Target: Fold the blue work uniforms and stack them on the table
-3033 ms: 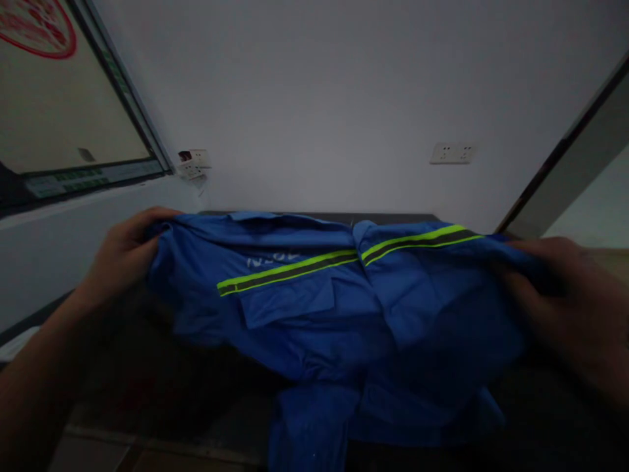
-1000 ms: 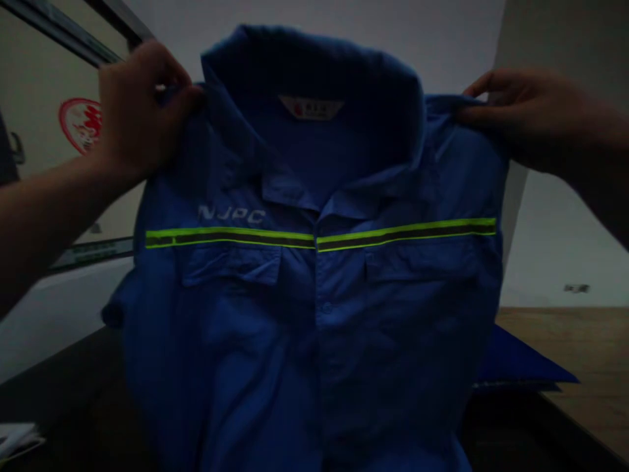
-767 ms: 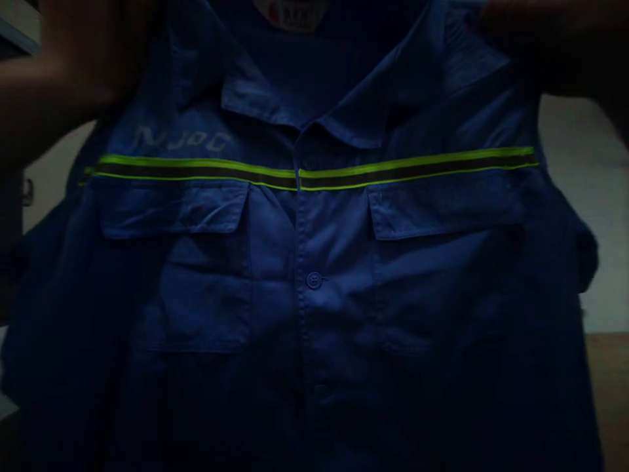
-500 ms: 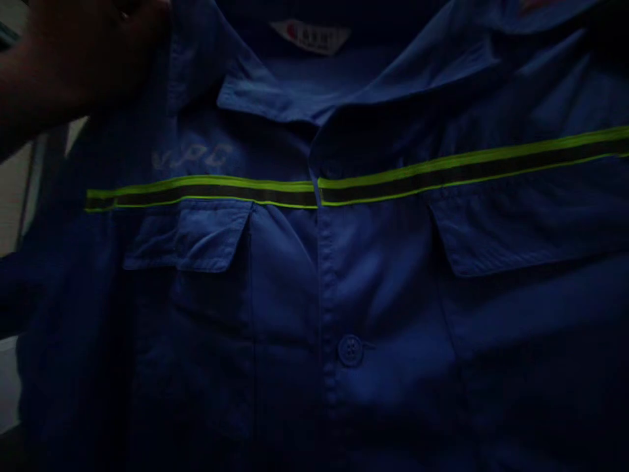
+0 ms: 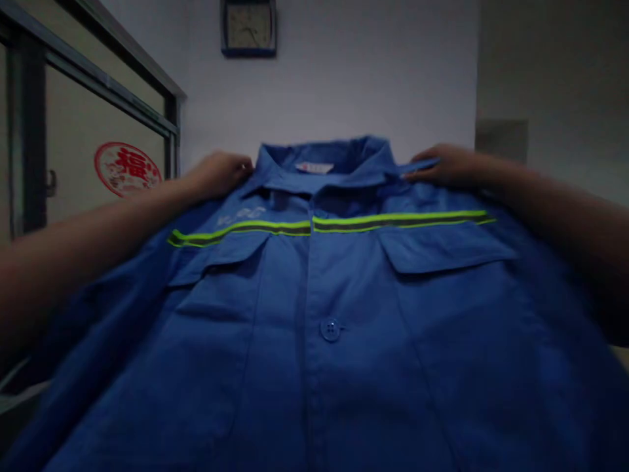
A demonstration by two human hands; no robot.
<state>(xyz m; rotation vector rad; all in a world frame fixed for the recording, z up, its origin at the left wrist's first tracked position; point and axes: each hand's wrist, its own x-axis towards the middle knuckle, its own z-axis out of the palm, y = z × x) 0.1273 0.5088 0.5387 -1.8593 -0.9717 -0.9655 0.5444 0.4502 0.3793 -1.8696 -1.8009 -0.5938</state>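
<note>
A blue work jacket (image 5: 358,367) hangs in front of me, its front facing me and its collar up top. A yellow-green and dark stripe (image 5: 403,221) crosses the chest above two flapped pockets. One round button (image 5: 330,330) shows on the front placket, and a white label (image 5: 314,168) lies inside the collar. My left hand (image 5: 219,174) is closed on the shoulder at the left of the collar. On the other shoulder, my right hand (image 5: 439,167) pinches the cloth, with a fold poking out between its fingers. Both arms are stretched forward.
A square clock (image 5: 249,27) hangs on the pale wall (image 5: 334,85) ahead. To the left is a dark-framed window (image 5: 111,78) with a round red paper decoration (image 5: 128,169) on its glass. The wall has a corner at the right.
The jacket has moved away from my face and lower, so both hands, the wall and the clock now show. The picture is brighter. The left hand stays on the shoulder.
</note>
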